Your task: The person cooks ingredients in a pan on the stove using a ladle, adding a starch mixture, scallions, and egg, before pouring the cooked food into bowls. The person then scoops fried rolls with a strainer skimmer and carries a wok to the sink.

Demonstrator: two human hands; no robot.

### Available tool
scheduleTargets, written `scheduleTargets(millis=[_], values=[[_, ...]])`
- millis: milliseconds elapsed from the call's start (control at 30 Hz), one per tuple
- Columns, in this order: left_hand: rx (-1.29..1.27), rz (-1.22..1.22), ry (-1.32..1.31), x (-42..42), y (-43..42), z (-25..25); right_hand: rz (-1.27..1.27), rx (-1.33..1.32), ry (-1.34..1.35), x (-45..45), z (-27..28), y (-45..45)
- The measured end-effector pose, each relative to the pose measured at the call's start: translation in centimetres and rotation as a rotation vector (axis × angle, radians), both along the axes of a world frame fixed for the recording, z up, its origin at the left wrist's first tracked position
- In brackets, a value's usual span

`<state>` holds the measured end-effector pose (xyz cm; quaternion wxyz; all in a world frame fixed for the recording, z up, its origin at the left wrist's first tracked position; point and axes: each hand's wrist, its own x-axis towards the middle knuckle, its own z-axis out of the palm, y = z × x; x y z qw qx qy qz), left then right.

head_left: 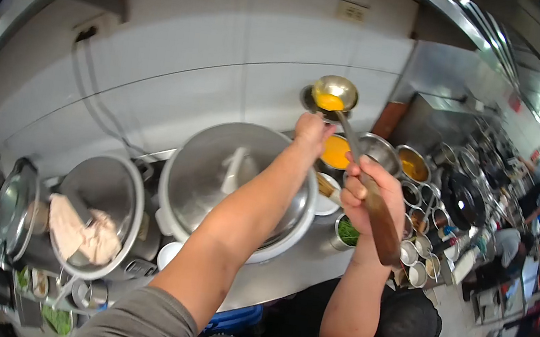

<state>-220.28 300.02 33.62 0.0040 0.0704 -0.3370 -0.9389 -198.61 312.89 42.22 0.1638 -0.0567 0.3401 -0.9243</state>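
My right hand (375, 191) is wrapped round the wooden handle of a ladle (339, 91), which reaches up and away from me. Orange-yellow liquid lies in the ladle's metal cup. Just behind and below that cup shows the rim of a dark round bowl (306, 99), largely hidden by the ladle. My left hand (312, 132) is stretched out beneath it, with fingers closed at the bowl's near edge. Below the hands stands a metal container of orange-yellow liquid (336, 152). Beside it is a metal bowl (380, 153).
A large metal pot (201, 153) stands under my left forearm. Farther left, another pot (132, 219) holds pale pieces. Chopped greens (347, 230) and several small containers line the counter at right. A person in a black cap (407, 328) is close below my right arm.
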Motion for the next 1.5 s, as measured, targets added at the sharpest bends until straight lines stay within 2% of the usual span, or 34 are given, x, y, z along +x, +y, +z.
scheduleTargets(millis=[67,100,133,233,333,533,633,767,833,900,1033,1100,1233,1500], values=[[0.017,0.077,0.023,3.9,-2.2,1.7,0.049,-0.058,0.035,2.8,1.1,-2.0],[0.071,0.092,0.119,5.7,-3.6,2.1,0.111,-0.096,0.043,4.1,1.7,-3.0],[-0.006,0.069,0.137,6.1,-5.4,1.5,0.153,-0.091,0.078,5.5,2.1,-4.0],[-0.121,0.224,0.166,13.3,-10.8,4.2,0.323,-0.170,0.078,10.0,3.7,-7.3],[-0.035,0.322,0.150,19.7,-16.7,6.4,0.424,-0.167,0.060,14.3,4.8,-10.3],[-0.146,0.526,0.143,37.2,-29.6,9.3,0.609,-0.108,0.083,24.6,6.8,-17.9],[-0.168,0.654,0.110,45.8,-35.0,9.9,0.732,-0.173,0.041,29.4,6.8,-22.1],[-0.173,0.798,0.140,56.6,-41.6,8.4,0.895,-0.205,-0.012,36.1,6.9,-27.8],[-0.152,0.877,0.107,62.1,-44.2,7.5,0.920,-0.191,-0.126,38.6,6.7,-30.1],[-0.154,0.928,0.165,67.2,-46.7,6.0,1.065,-0.244,-0.182,40.3,5.5,-32.6],[-0.164,1.123,0.109,77.3,-48.6,4.2,1.201,-0.175,-0.228,44.1,3.5,-37.0],[-0.182,1.187,0.111,81.6,-50.6,0.8,1.281,-0.149,-0.258,46.1,2.1,-39.3],[-0.142,1.306,0.072,91.2,-52.3,-1.2,1.474,-0.026,-0.111,51.0,-0.9,-44.4],[-0.042,1.441,0.029,112.5,-62.5,-10.4,1.663,0.162,-0.107,66.9,-4.4,-57.7]])
